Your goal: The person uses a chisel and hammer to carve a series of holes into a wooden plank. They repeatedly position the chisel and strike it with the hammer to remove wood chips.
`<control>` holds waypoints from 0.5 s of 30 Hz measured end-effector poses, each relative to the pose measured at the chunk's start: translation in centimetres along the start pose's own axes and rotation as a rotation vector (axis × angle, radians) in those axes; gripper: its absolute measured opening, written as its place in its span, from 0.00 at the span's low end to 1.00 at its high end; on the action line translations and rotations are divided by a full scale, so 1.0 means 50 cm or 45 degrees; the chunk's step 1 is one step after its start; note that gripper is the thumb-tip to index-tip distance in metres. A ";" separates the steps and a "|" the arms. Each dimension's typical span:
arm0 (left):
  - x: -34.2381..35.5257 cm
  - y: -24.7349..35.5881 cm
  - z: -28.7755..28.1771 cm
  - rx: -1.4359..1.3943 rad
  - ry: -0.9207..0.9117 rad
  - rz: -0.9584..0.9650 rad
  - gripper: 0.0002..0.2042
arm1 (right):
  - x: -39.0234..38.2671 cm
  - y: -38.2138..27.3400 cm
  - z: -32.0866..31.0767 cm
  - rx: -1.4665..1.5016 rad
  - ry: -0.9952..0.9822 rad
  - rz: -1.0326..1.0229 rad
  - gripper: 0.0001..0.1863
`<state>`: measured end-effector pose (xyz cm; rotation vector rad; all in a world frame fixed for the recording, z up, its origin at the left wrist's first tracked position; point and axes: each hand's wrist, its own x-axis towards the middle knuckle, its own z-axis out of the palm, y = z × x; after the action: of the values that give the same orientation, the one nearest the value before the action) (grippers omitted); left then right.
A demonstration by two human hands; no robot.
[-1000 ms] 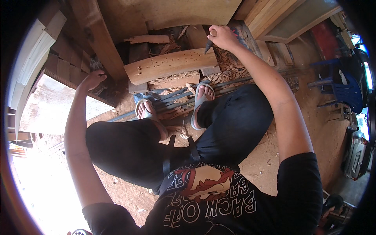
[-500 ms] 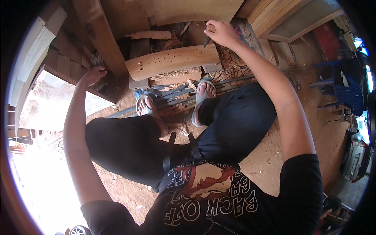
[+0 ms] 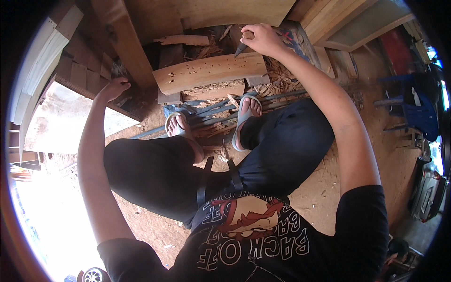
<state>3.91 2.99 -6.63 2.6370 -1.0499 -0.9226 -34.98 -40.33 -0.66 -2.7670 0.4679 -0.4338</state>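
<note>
In my right hand (image 3: 265,40) is a pointed tool (image 3: 240,49) with a rounded wooden handle and a dark, tapering tip. The tip reaches the upper edge of a curved, pale wooden board (image 3: 211,73), toward its right end; whether it touches cannot be told. Small dark holes or marks and wood crumbs dot the board's face. My left hand (image 3: 115,89) is curled closed at the left, beside an upright wooden beam (image 3: 124,40) and apart from the board. Anything inside its fingers is hidden.
Beneath the board lie wooden blocks (image 3: 258,81) and scattered wood chips (image 3: 282,84). My sandalled feet (image 3: 248,107) stand just nearer, among dark rods (image 3: 211,113). A large wooden panel (image 3: 225,11) rises behind. Framed panels (image 3: 357,23) stand at far right, a blue chair (image 3: 418,108) beyond.
My right hand and the pointed tool have shifted slightly left along the board. My left hand stays curled in nearly the same place by the beam.
</note>
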 end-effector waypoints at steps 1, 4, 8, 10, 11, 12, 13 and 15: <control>0.000 0.001 0.000 -0.018 -0.005 -0.016 0.27 | -0.002 -0.002 -0.002 0.028 -0.039 0.041 0.21; 0.001 0.001 -0.001 0.018 -0.003 0.001 0.28 | -0.005 -0.003 -0.006 0.042 -0.098 0.090 0.21; 0.002 -0.004 0.000 0.017 0.007 0.024 0.27 | -0.007 0.005 0.003 -0.147 -0.054 -0.067 0.20; 0.002 -0.006 0.001 0.007 0.014 0.008 0.27 | -0.007 0.009 0.010 -0.147 0.011 -0.180 0.19; 0.002 -0.006 0.001 0.015 0.010 0.033 0.27 | -0.006 0.010 0.013 -0.181 -0.021 -0.149 0.19; 0.002 -0.006 0.001 0.017 0.008 0.041 0.27 | -0.006 0.010 0.015 -0.162 -0.015 -0.197 0.19; 0.002 -0.006 0.001 0.014 0.007 0.030 0.27 | -0.004 0.009 0.016 -0.170 -0.058 -0.178 0.19; 0.003 -0.004 0.000 0.023 0.014 0.036 0.27 | -0.001 0.004 0.019 -0.131 -0.127 -0.132 0.20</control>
<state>4.12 3.06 -6.77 2.6313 -1.0952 -0.8958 -34.77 -40.26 -1.61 -2.9054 0.3330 -0.3016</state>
